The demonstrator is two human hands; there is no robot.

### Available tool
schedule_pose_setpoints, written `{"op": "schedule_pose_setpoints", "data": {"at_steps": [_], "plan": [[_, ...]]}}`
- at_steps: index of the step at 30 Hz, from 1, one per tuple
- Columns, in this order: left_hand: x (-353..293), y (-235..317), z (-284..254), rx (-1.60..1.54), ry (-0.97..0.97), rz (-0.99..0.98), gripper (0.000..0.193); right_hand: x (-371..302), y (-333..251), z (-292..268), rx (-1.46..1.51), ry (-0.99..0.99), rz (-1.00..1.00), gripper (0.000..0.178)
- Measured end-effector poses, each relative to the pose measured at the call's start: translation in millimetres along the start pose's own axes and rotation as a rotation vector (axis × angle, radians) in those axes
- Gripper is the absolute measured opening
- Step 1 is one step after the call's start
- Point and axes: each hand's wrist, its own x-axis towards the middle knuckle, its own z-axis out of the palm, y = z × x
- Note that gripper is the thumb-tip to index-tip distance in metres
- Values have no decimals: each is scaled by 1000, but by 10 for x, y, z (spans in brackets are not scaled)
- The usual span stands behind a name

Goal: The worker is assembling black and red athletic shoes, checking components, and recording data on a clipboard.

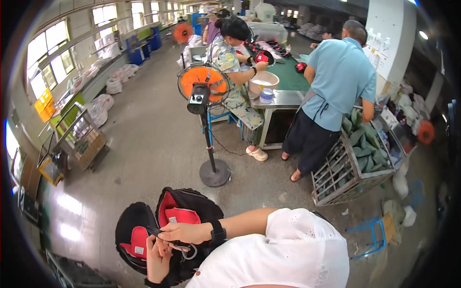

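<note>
At the lower left, black padded pieces with red lining patches lie in front of me. A left piece [138,235] shows a red patch with a small white label, and a second piece [206,202] opens onto red lining. My right hand [185,234], with a black watch above it, is closed in a pinch on a narrow dark edge between the pieces. Just below it, my left hand [157,261] points upward, its fingers closed on the same edge. A grey ring [190,252], looking like a scissors handle, shows under my right hand; the rest is hidden.
A standing fan [204,91] with an orange guard stands ahead. Beyond it, a seated person [229,62] and a standing person [338,81] work at a green-topped table [293,77]. A metal cage [357,175] of green pieces and a blue stool [372,235] stand right; carts [79,137] left.
</note>
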Motion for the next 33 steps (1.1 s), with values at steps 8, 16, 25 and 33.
{"op": "schedule_pose_setpoints", "data": {"at_steps": [8, 16, 25, 33], "plan": [[2155, -1114, -1499, -180, -808, -4, 52, 1649, -284, -1198, -92, 67, -246, 35], [3834, -1872, -2129, -481, -325, -226, 13, 3403, -816, -2694, 282, 349, -203, 41], [6406, -2526, -2702, -394, 208, -58, 9, 4835, -2077, -4577, -109, 474, -163, 33], [8716, -3036, -3046, -671, 30, -159, 14, 5689, -2841, -5937, -349, 691, 179, 45]]}}
